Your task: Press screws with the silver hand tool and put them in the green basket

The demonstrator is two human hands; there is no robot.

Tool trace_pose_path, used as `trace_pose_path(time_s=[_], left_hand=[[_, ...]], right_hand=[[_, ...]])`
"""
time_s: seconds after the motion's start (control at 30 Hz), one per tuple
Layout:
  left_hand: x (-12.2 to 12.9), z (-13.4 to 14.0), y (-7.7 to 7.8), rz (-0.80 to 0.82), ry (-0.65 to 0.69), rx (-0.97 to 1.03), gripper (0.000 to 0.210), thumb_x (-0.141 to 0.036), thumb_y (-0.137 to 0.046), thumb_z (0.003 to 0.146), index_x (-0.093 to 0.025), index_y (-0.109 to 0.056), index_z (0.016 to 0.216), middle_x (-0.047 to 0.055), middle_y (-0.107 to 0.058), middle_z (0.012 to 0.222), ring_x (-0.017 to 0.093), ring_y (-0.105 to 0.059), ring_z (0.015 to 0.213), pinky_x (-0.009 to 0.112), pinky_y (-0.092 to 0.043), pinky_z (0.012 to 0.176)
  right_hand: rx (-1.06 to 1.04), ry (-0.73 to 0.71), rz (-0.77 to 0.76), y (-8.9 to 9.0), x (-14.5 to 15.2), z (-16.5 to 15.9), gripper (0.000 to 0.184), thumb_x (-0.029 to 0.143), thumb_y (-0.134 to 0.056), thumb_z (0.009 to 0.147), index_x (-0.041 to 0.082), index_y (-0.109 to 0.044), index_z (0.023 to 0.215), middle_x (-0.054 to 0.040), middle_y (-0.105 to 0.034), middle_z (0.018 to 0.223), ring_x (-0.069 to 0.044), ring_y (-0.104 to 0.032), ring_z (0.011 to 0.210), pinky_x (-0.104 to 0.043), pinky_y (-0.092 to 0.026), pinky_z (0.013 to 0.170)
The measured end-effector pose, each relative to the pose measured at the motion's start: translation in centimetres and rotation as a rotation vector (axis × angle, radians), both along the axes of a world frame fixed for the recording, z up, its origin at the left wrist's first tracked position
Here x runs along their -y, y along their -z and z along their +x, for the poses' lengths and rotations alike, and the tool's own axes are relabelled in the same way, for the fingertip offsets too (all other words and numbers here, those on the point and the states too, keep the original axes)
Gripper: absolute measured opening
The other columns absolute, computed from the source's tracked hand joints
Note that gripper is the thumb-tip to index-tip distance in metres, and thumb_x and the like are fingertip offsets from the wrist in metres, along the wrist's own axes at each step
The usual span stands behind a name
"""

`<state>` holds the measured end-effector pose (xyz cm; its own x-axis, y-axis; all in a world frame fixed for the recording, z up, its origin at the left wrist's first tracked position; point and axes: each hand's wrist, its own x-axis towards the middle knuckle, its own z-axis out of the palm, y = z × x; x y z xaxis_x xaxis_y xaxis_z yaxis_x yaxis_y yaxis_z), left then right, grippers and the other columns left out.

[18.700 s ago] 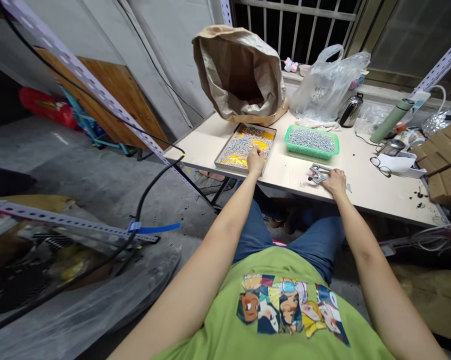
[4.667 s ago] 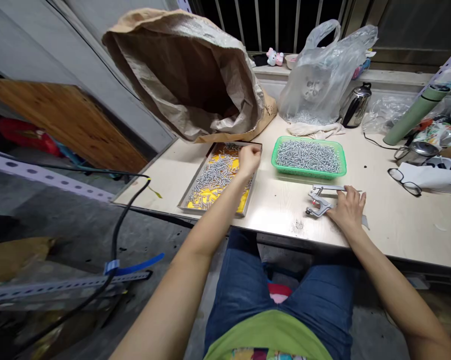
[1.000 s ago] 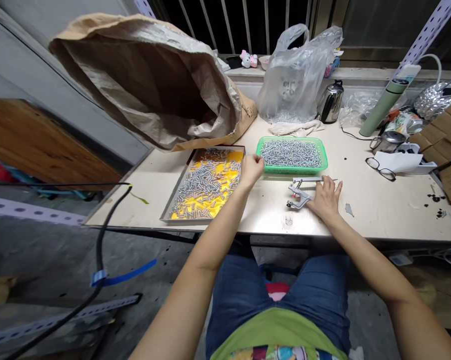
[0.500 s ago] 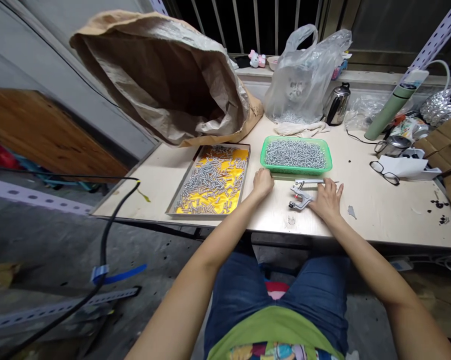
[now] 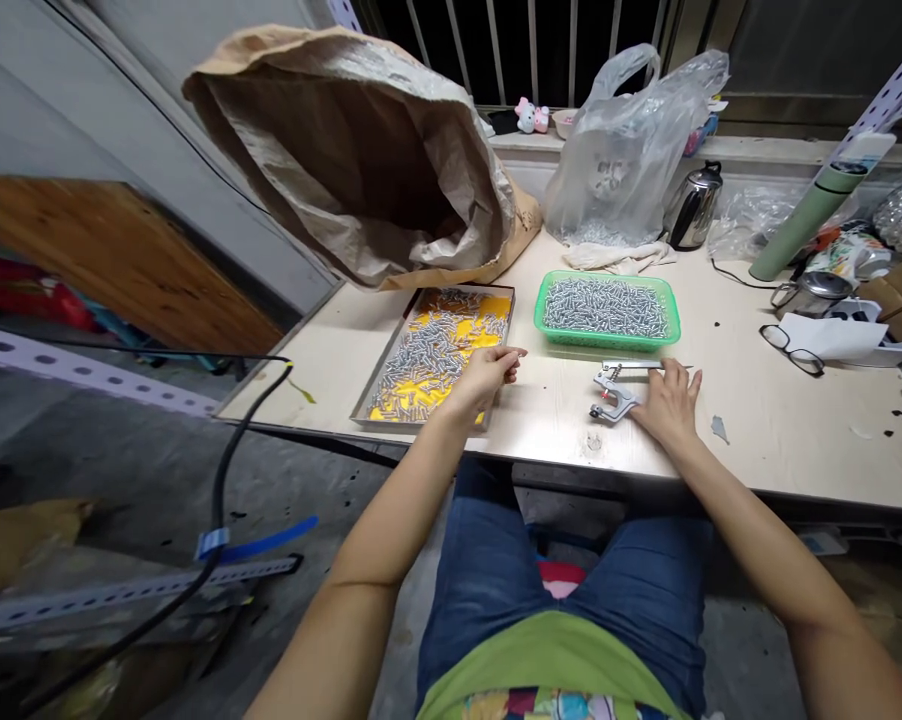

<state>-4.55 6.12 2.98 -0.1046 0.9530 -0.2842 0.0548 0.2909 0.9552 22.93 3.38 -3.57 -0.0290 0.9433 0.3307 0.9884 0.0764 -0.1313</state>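
My left hand (image 5: 487, 380) is above the right edge of a shallow metal tray (image 5: 496, 395). Its fingers are pinched together, and whatever may be between them is too small to make out. Many small silvery metal pieces (image 5: 425, 350), like screws or rivets, lie in the tray on a yellow lining. My right hand (image 5: 670, 402) grips a silvery plier-like tool (image 5: 614, 400) with a spring, its jaws facing left, low over the table. Behind both hands stands a green plastic basket (image 5: 608, 341) filled with similar small metal pieces (image 5: 605, 305).
A big open paper sack (image 5: 331, 170) leans over the tray's far end. Behind the basket are a clear plastic bag (image 5: 608, 170), a cloth (image 5: 620, 257) and a steel kettle (image 5: 696, 207). Eyeglasses (image 5: 803, 360), a metal cup (image 5: 811, 293) and a green flask (image 5: 807, 222) are at right.
My left hand has moved left and nearer to me, from the basket's front corner to the tray's right edge. My right hand still grips the tool. The view has shifted slightly.
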Motion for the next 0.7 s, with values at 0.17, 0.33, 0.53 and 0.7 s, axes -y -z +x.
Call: trace_pose_path(time_s=[0.17, 0.33, 0.53, 0.7], left_hand=[[0.9, 3.8, 0.9, -0.124, 0.034, 0.272, 0.006, -0.009, -0.067, 0.076, -0.01, -0.064, 0.07, -0.002, -0.053, 0.054, 0.004, -0.046, 0.048, 0.018, -0.039, 0.052], [2.2, 9.2, 3.7, -0.084, 0.054, 0.207, 0.007, -0.004, -0.066, 0.072, -0.01, -0.064, 0.074, -0.003, -0.057, 0.051, 0.006, -0.048, 0.046, 0.018, -0.038, 0.051], [3.0, 9.6, 4.7, -0.007, 0.164, 0.123, 0.019, 0.001, -0.071, 0.063, -0.01, -0.065, 0.077, -0.004, -0.058, 0.051, 0.008, -0.053, 0.049, 0.019, -0.042, 0.053], [2.9, 9.5, 4.2, -0.071, 0.224, 0.08, 0.01, -0.002, -0.07, 0.067, -0.009, -0.066, 0.061, 0.001, -0.062, 0.055, 0.008, -0.054, 0.051, 0.021, -0.043, 0.054]], right_hand=[[0.016, -0.042, 0.043, -0.1, 0.2, -0.2, 0.073, 0.07, -0.039, 0.081, 0.006, -0.061, 0.109, -0.0274, -0.046, 0.135, -0.04, -0.034, 0.129, -0.07, -0.014, 0.108], [0.032, -0.039, 0.074, -0.5, 0.5, -0.4, 0.07, 0.064, -0.042, 0.082, 0.005, -0.057, 0.115, -0.0285, -0.044, 0.138, -0.04, -0.032, 0.131, -0.07, -0.014, 0.108], [0.037, -0.028, 0.084, -0.3, 0.6, -0.5, 0.063, 0.057, -0.045, 0.084, 0.005, -0.054, 0.118, -0.0281, -0.042, 0.139, -0.039, -0.029, 0.133, -0.07, -0.012, 0.108], [0.041, -0.022, 0.085, -0.3, 0.6, -0.6, 0.06, 0.054, -0.043, 0.085, 0.005, -0.052, 0.12, -0.0274, -0.041, 0.141, -0.038, -0.027, 0.135, -0.07, -0.011, 0.109]])
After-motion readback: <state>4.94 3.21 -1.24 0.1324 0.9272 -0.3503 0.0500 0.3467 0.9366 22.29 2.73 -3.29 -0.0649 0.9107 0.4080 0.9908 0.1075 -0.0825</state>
